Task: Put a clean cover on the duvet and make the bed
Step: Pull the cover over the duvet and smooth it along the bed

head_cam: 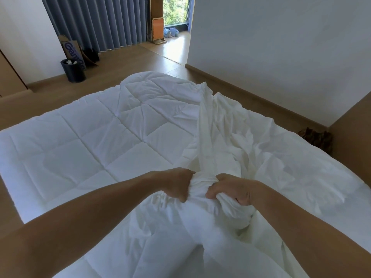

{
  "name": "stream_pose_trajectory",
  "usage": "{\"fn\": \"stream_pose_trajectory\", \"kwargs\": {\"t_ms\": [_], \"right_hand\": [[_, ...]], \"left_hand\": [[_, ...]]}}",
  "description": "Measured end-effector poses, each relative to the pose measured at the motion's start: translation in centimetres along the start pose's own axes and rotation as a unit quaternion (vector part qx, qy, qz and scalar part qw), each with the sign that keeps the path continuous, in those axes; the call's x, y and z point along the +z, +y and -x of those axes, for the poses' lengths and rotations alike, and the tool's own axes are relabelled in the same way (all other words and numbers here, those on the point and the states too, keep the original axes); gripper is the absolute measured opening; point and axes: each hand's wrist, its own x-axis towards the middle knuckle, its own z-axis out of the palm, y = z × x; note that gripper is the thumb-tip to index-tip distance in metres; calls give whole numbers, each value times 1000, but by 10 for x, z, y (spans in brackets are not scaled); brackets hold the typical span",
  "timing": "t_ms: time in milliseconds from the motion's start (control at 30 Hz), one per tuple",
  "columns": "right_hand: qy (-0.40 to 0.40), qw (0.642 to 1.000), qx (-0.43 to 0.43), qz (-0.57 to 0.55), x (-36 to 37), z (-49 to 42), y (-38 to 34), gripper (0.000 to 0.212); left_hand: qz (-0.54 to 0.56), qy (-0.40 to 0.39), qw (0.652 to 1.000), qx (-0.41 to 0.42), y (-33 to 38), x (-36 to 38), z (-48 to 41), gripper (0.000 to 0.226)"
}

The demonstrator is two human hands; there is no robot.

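Observation:
A white quilted duvet point(96, 137) lies spread over the bed, reaching to the far end. A thin white cover point(251, 149) lies crumpled across the bed's right half, with a bunched band of it running from the far edge toward me. My left hand point(176, 183) and my right hand point(232, 189) sit side by side at the near middle. Each grips a gathered wad of the cover, fingers curled into the cloth. The fabric under my forearms hides the near edge of the bed.
Wooden floor surrounds the bed. A dark bin point(73, 70) and a cardboard box point(73, 51) stand at the back left by the grey curtains point(100, 21). A white wall point(281, 47) runs along the right. A dark object point(316, 138) lies on the floor at right.

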Motion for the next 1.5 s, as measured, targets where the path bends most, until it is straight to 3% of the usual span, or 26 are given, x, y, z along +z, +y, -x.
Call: {"fn": "stream_pose_trajectory", "kwargs": {"t_ms": [67,133,233,333,433,533,567,600,667,700,767,867,1033,1133,1200,1300,1400,1500], "right_hand": [[-2,999,-32,-23,-3,0,2,45],[-10,998,-60,-26,-6,3,2,49],[7,994,-67,85,-8,8,-1,54],[57,968,-48,239,-6,8,-7,50],[72,957,-55,274,-2,9,-12,37],[87,959,-55,263,3,7,-10,17],[79,966,-50,242,4,7,-8,16],[60,974,-44,215,5,7,-4,14],[23,987,-38,155,5,9,2,14],[18,992,-34,119,5,9,4,18],[37,998,-34,47,3,6,5,30],[58,997,-57,-16,0,5,1,31],[32,998,-60,8,-6,4,2,39],[59,996,-43,41,-4,-1,2,42],[57,994,-36,85,-3,-2,2,47],[65,978,-20,198,0,-4,3,52],[83,947,-45,308,7,-6,-1,41],[73,948,-49,307,9,-5,-3,24]], "left_hand": [[64,-12,998,-4,-4,4,-2,41],[214,-42,976,7,-11,5,-1,45],[350,-70,934,30,-18,4,6,50],[427,-93,899,33,-17,6,13,42],[483,-110,869,4,-18,9,16,46],[524,-178,833,-28,-24,8,13,69],[511,-205,834,-39,-22,4,13,66],[465,-215,858,-40,-18,-1,14,55],[244,-152,958,-16,-9,-10,13,31],[145,-108,983,-3,-4,-13,11,30],[44,-29,999,10,2,-12,4,39],[29,67,997,-4,3,-3,-3,40],[111,98,989,-23,5,14,-7,32],[77,124,988,-48,6,20,-11,33],[74,72,993,-61,5,19,-9,34],[178,-71,980,-42,-6,11,2,44],[280,-116,953,-26,-17,9,14,44],[342,-157,926,-19,-23,5,23,43]]}}
